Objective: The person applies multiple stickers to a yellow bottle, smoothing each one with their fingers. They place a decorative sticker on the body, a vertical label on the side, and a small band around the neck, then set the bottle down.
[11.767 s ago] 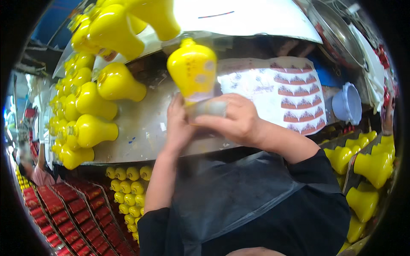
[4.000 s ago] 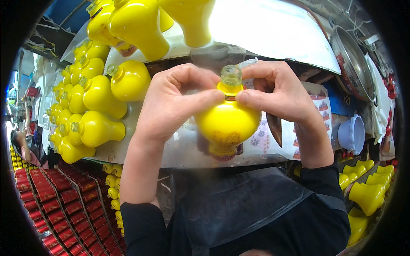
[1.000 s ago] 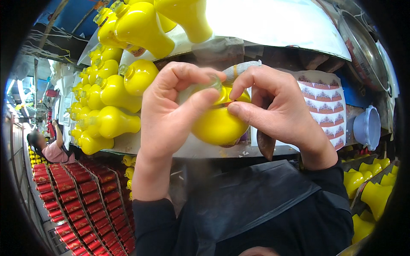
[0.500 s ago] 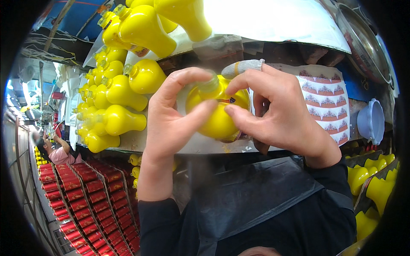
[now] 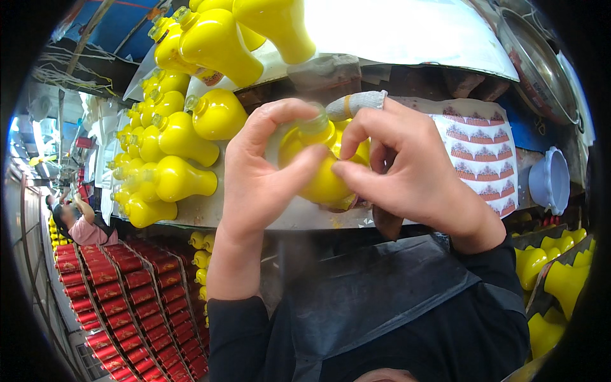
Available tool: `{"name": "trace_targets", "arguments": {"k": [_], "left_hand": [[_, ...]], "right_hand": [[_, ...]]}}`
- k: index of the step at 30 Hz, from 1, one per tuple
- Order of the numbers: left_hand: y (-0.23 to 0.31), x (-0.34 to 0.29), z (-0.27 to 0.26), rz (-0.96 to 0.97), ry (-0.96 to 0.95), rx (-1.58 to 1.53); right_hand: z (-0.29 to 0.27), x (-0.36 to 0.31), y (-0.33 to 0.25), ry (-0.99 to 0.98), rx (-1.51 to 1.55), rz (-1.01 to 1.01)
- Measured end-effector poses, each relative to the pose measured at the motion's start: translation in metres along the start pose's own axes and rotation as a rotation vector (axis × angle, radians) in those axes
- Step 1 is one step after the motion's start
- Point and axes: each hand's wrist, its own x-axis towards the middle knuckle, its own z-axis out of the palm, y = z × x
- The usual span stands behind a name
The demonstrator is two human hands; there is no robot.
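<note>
A glossy yellow bottle (image 5: 318, 184) with a clear glass neck (image 5: 313, 120) stands tilted toward me on the worktable (image 5: 305, 220). My left hand (image 5: 254, 184) curves round its neck and shoulder, with thumb and forefinger on either side. Against the bottle's shoulder, the thumb and forefinger of my right hand (image 5: 414, 169) come together in a pinch; whatever lies between them is hidden. A grey knitted finger cover (image 5: 359, 104) with a yellow band sits on one right finger. Right of that hand lies a white sheet of printed red-brown decals (image 5: 482, 174).
Several yellow bottles (image 5: 184, 178) lie or stand at the left, and more (image 5: 219, 48) are on a raised white surface. A pale blue basin (image 5: 550, 181) and a large metal pan (image 5: 538, 63) are at the right. Red cylinders (image 5: 133, 299) fill racks lower left, near another person (image 5: 88, 226).
My right fingertips have shifted slightly on the bottle, covering a small dark patch that showed between them before. The left hand keeps its hold.
</note>
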Motion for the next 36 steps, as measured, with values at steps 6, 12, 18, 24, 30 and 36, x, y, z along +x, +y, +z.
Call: {"name": "trace_targets", "arguments": {"k": [6,12,18,24,30,36], "left_hand": [[0.0,-0.002,-0.002,-0.011,0.003,-0.017],[-0.001,-0.003,-0.001,-0.001,0.003,-0.012],[0.004,-0.003,-0.001,-0.005,0.011,-0.042],[0.015,-0.001,0.003,-0.049,0.051,0.072],[0.016,0.001,-0.009,0.155,-0.051,0.021],[-0.004,-0.009,-0.008,-0.02,0.021,-0.328]], "right_hand": [[-0.006,0.002,0.009,-0.029,-0.017,0.074],[0.0,0.008,0.016,0.002,-0.007,0.036],[-0.003,0.013,0.012,-0.053,-0.039,0.046],[-0.001,0.012,0.018,-0.066,-0.078,0.026],[-0.011,0.005,0.025,0.005,-0.024,0.058],[-0.011,-0.009,0.009,-0.124,-0.039,0.06]]}}
